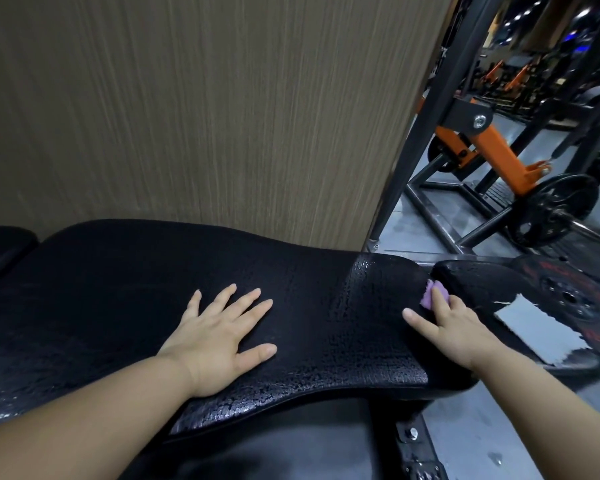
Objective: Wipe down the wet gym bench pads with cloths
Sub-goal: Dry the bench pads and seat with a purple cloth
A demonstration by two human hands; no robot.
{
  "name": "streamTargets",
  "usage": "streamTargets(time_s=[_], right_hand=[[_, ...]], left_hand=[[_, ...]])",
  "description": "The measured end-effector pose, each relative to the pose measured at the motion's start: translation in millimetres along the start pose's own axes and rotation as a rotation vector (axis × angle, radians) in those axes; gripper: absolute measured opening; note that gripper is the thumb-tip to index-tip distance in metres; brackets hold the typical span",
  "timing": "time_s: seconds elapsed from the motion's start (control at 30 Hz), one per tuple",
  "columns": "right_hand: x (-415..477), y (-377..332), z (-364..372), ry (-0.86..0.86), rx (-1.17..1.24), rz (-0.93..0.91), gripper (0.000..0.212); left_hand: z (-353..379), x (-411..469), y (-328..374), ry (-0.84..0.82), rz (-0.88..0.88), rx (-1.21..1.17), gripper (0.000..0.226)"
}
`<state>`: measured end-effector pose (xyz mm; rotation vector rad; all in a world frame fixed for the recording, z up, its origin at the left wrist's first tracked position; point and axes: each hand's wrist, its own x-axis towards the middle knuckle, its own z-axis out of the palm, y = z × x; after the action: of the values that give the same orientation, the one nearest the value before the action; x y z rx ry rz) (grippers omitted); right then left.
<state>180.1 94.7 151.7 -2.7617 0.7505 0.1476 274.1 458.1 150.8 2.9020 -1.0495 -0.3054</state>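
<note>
Left hand (215,337) flat on pad (101,289); right hand (447,320) covers most of cloth (429,296).

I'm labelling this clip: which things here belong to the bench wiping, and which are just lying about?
Job: long bench pad, smaller pad, purple cloth under right hand, white cloth.
Lying about: red-lettered weight plate, orange machine arm, wood-grain wall.
</note>
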Motion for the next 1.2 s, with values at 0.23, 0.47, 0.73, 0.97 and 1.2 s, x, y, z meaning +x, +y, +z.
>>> streamTargets(time_s=[0.23, 0.47, 0.73, 0.97, 1.2], right_hand=[[50.6, -17.3, -6.2, 0.003, 0.034, 0.048, 0.094], [88.5, -38.0, -11.0, 0.008, 0.046, 0.065, 0.075], [29.8, -19.2, -0.9, 0.064, -0.155, -0.073, 0.107], [-16.2, 0.7, 4.0, 0.031, -0.059, -0.069, 0.104], [39.4, -10.7, -8.6, -0.04, 0.159, 0.043, 0.088]], left_hand=[[-0.1, 0.8, -1.1, 0.007, 0.006, -0.004, 0.109], [-2.7, 0.9, -0.5, -0.009, -0.015, -0.001, 0.094], [-4.8, 1.0, 0.5, -0.013, -0.012, -0.008, 0.1], [-6.4, 0.0, 1.7, -0.024, -0.012, -0.003, 0.097], [-4.5, 0.7, -0.4, -0.014, -0.004, 0.003, 0.097]])
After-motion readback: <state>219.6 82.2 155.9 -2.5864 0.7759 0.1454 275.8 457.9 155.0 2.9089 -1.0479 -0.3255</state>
